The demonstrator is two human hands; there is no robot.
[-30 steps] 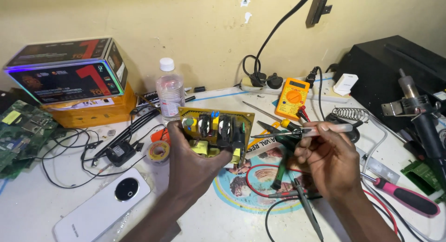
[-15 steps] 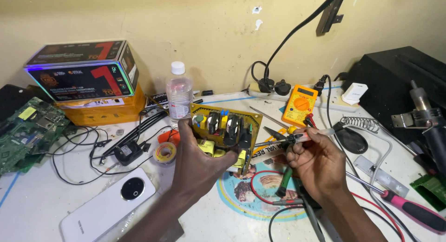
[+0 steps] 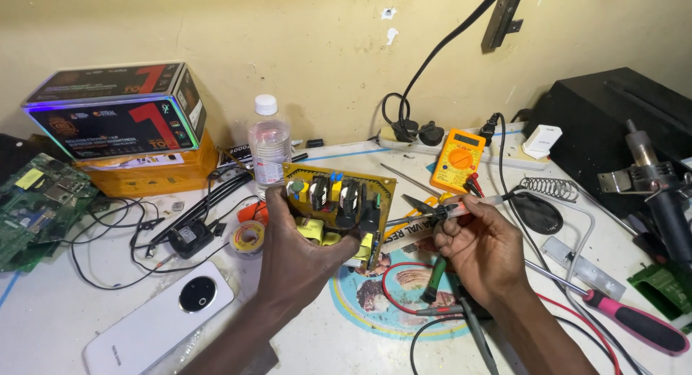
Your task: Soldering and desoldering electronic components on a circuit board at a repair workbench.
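**Two hands up, board and tool between them**

Two sets of fingers first. Your left hand point(image 3: 299, 256) has its fingers clamped on the near edge of a yellow circuit board point(image 3: 339, 202), thumb side at the left corner, board lifted off the tabletop point(image 3: 65, 310) and tilted so the component face points at you. Black cylinders and yellow blocks stand on that face.

Your right hand point(image 3: 479, 249) has its fingers closed around a slim tool with a pale translucent handle point(image 3: 461, 208). Its dark tip lies just beside the board's right edge; whether it touches, you cannot tell from here. A green-handled tool point(image 3: 435, 275) is tucked under the same palm.

Below both hands: a round blue-rimmed printed mat point(image 3: 382, 303), with a red wire point(image 3: 393, 274) looped over it.

Further out, left side: a roll of tape point(image 3: 249, 238), a small black adapter point(image 3: 189, 238) with tangled black leads, a white phone point(image 3: 162, 317) lying face down, a green circuit board point(image 3: 40, 202) at the edge, stacked boxes point(image 3: 119, 123) against the wall, and a clear plastic bottle point(image 3: 269, 148) just behind the held board.

Right side: an orange multimeter point(image 3: 458, 159), a white power strip point(image 3: 461, 148) behind it, a coiled wire stand point(image 3: 551, 189), a pink-handled screwdriver point(image 3: 634, 324), a hot-air tool point(image 3: 659, 195) at the far edge.
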